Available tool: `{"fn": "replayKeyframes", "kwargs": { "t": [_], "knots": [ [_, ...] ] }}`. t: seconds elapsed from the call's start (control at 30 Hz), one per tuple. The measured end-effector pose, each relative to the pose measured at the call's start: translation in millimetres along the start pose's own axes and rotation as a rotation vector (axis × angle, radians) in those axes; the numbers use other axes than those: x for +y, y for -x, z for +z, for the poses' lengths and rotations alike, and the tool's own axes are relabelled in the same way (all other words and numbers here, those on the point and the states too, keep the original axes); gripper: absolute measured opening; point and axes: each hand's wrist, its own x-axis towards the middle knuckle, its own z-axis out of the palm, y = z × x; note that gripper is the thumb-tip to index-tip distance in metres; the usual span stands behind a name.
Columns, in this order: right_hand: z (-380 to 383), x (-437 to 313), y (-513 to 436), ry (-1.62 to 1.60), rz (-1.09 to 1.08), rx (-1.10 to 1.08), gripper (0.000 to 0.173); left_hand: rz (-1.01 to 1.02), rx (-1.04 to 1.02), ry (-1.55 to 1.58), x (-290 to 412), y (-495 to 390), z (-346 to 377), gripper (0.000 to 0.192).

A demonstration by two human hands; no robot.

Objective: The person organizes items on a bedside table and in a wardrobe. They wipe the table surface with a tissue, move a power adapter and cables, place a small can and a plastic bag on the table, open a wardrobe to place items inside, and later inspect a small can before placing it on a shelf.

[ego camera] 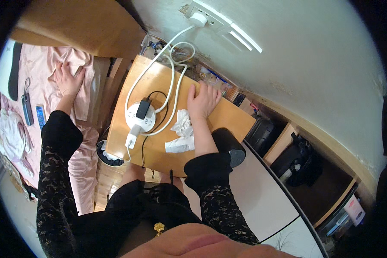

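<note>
My left hand (67, 79) lies palm down on the pink satin bedding (40, 69), fingers slightly spread and holding nothing. At the far edge of the wooden bedside table (161, 153), my right hand (204, 98) rests on the top with its fingers over the rim. Nothing shows in its grasp. Crumpled white tissues (183, 124) lie beside my right wrist. On the table's left part sits a round white power strip (151, 124) with a black adapter (143, 109) and a white charger (131, 138) plugged in. A black cylinder (229, 146) is right of my right forearm.
A white cord (138, 80) runs to a plug (198, 20) in the wall socket. On the bed lie a phone (40, 116) and a dark device with a strap loop (27, 108). A bin (109, 156) stands between bed and table. Open compartments with bags (261, 130) line the right.
</note>
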Motion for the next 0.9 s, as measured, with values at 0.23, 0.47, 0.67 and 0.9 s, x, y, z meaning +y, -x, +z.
{"fn": "replayKeyframes", "kwargs": {
  "t": [0.23,0.47,0.67,0.9],
  "knots": [
    [-3,-3,-4,-0.013,0.01,-0.044,0.033,0.04,0.089,0.056,-6,2,17,0.063],
    [-2,-3,-5,-0.025,0.006,-0.049,0.036,0.029,0.122,0.072,-3,-1,20,0.063],
    [-3,-5,2,-0.03,-0.009,-0.078,0.038,0.04,0.131,0.078,3,-5,21,0.061],
    [-3,-11,22,-0.037,0.005,-0.145,0.038,0.048,0.171,0.099,2,-6,25,0.061]
  ]
}}
